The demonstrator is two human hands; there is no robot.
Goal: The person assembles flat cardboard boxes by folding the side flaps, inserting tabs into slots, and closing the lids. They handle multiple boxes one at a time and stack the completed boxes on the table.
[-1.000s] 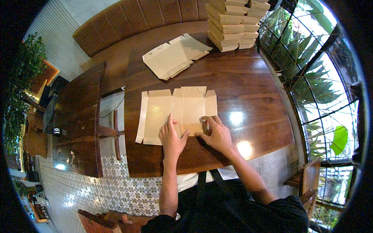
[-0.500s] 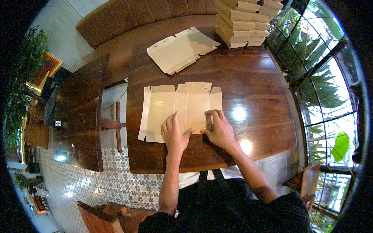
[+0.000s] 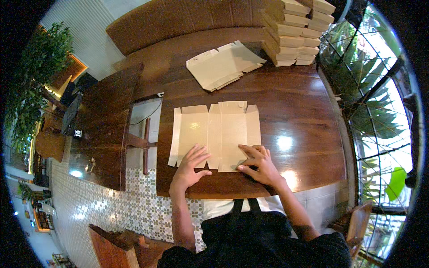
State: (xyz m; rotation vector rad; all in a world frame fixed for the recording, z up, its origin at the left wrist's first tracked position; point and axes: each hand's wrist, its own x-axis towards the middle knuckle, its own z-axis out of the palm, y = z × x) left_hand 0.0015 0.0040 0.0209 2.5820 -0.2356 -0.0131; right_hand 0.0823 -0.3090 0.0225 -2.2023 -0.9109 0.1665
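A glossy, dark wooden table point(image 3: 304, 111) stands before a padded brown bench point(image 3: 192, 20). Two hands, the left hand point(image 3: 190, 169) and right hand point(image 3: 262, 167), lie open, fingers spread, on the near edge of one flat, creased cardboard blank point(image 3: 214, 129). Beyond rise two columns of folded boxes point(image 3: 292, 47).

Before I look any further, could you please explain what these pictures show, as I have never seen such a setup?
There is no machine here: you see a person's bare left hand and right hand. The view comes from the left of two wide fisheye cameras worn on the head, looking down, so straight edges bend. On the brown wooden table lies a creased cardboard sheet, opened out. Both hands are at its near edge, fingers spread; neither clearly grips it. Beyond it lies more flat cardboard, with a tall stack of cardboard boxes at the far right.
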